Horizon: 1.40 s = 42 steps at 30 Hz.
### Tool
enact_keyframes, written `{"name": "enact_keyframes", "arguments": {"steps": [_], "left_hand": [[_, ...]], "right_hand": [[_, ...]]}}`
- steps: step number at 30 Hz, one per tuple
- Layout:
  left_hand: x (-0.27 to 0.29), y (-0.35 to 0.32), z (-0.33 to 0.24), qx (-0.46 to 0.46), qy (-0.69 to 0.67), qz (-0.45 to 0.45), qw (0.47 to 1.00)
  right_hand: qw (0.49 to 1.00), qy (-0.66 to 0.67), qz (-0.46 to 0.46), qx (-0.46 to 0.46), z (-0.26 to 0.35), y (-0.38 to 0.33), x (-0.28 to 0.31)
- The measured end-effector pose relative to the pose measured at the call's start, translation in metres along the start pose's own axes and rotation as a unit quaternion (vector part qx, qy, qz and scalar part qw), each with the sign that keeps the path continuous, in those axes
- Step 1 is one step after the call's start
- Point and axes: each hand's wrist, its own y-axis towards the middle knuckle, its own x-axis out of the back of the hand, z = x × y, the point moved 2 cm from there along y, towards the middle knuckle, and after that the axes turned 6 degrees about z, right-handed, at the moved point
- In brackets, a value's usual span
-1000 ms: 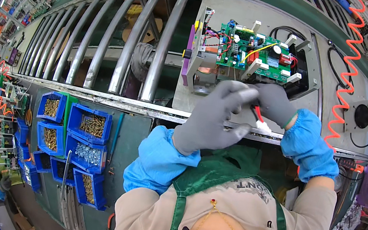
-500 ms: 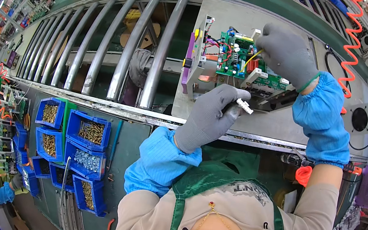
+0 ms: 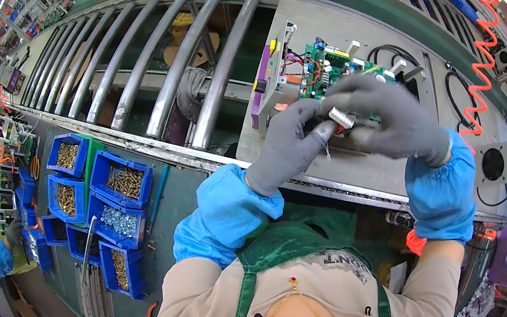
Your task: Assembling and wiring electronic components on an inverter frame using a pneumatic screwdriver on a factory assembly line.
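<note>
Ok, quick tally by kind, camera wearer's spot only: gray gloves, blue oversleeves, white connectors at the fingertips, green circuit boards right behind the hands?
Gray gloves: 2
Blue oversleeves: 2
White connector: 1
Green circuit board, partly hidden: 1
Total: 6

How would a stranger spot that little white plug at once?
Find the roller conveyor, then the green circuit board to its right. On the board's near side, the white plug shows between the grey-gloved left hand and right hand. Unlike the white posts on the board, it is a small ridged block.
</note>
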Motion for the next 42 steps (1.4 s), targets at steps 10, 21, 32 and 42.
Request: {"name": "enact_keyframes", "arguments": {"steps": [10, 21, 32, 42], "left_hand": [[-0.003, -0.029, -0.013, 0.006, 0.047, -0.004, 0.999], [0.001, -0.019, 0.047, 0.087, -0.482, 0.067, 0.869], [0.008, 0.094, -0.058, -0.266, 0.54, -0.01, 0.798], [0.024, 0.126, -0.06, -0.029, 0.664, 0.193, 0.722]], "right_hand": [[0.974, -0.144, -0.173, 0.007, 0.018, -0.01, -0.056], [0.975, 0.092, -0.02, -0.2, -0.001, -0.003, -0.039], [0.981, 0.165, -0.068, -0.081, -0.007, -0.021, -0.039], [0.949, 0.179, -0.182, -0.184, -0.021, -0.01, -0.032]]}}
